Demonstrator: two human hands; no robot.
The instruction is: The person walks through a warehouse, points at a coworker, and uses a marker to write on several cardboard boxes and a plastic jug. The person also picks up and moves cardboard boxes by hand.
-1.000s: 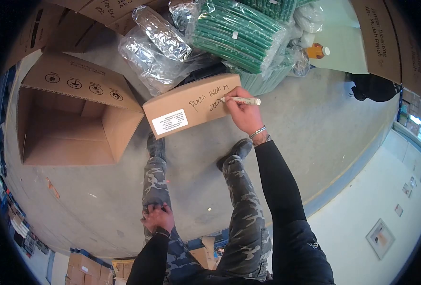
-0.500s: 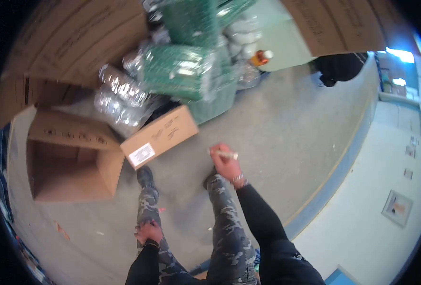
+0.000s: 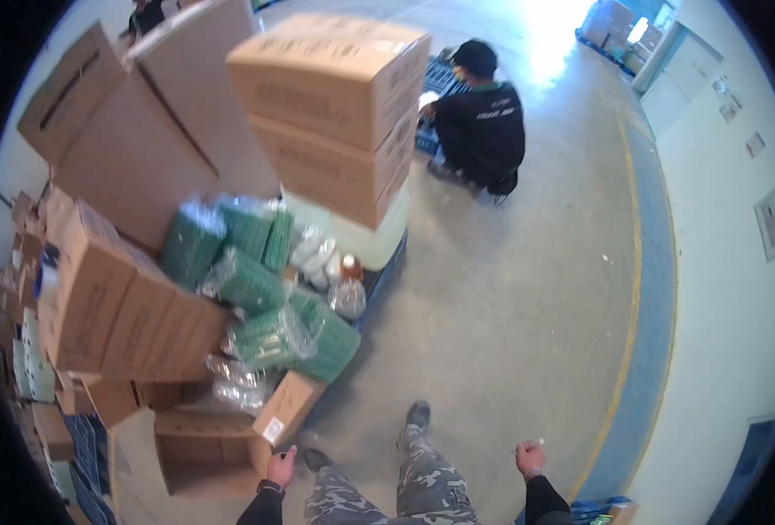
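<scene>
— Down at the bottom edge, what are the two hands doing?

— Right hand [image 3: 529, 457] is low and to the right, curled into a loose fist around a white marker [image 3: 538, 443] whose tip pokes out above the knuckles. It hangs over bare concrete floor [image 3: 510, 297], well apart from any carton.

— And the left?

— Left hand [image 3: 281, 466] is raised beside the left knee, fingers seemingly loose and part spread, holding nothing that I can make out. It sits just below the small brown box [image 3: 288, 406] with the white label [image 3: 273, 430], near it, though I cannot tell whether it touches.

— Where does that small box lie?

— Tilted, leaning against the open carton [image 3: 202, 448] on its left, with its upper end against clear plastic bags [image 3: 235, 385] and the green bundles [image 3: 269, 337] wrapped in film.

— What else stands around?

— Behind the green bundles a pile of large cartons [image 3: 116, 306] rises on the left, and a stack of sealed cartons [image 3: 331, 96] sits on something pale near the middle. A bottle with an orange cap [image 3: 349, 266] stands among the bags at the foot of that stack.

— Anyone else?

— Another person [image 3: 479, 122] in dark clothes and a dark cap crouches far off beyond the stack, back turned. The wearer's camouflage trousers [image 3: 422, 481] and dark shoes [image 3: 417, 413] show between the hands.
</scene>
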